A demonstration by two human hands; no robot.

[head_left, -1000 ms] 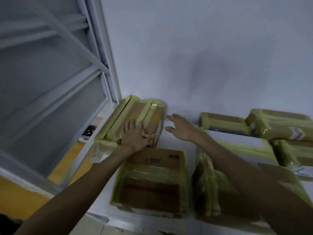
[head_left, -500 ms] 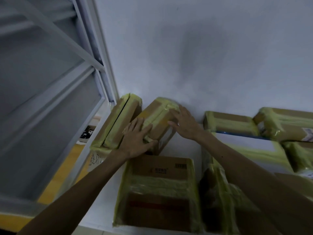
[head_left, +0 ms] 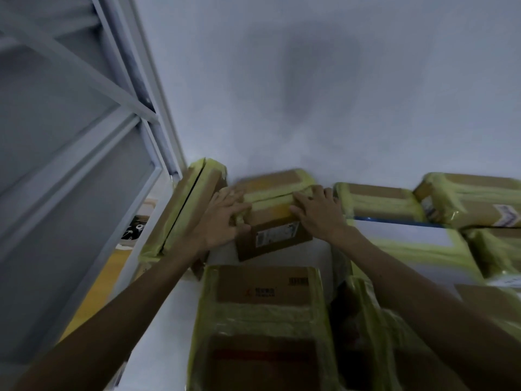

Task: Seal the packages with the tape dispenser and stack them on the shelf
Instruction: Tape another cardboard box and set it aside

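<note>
One large taped package (head_left: 262, 311) lies flat at the near edge of the white shelf (head_left: 166, 328). Just beyond it the left hand (head_left: 222, 221) and right hand (head_left: 318, 213) clasp the two ends of a small package (head_left: 273, 221), fingers curled over its taped top, seemingly to steer it square into a gap. That gap lies between the leaning packages (head_left: 186, 210) on the left and the row of packages (head_left: 380, 201) on the right, close against the far wall (head_left: 310, 94), where it would likely sit snug.
</note>
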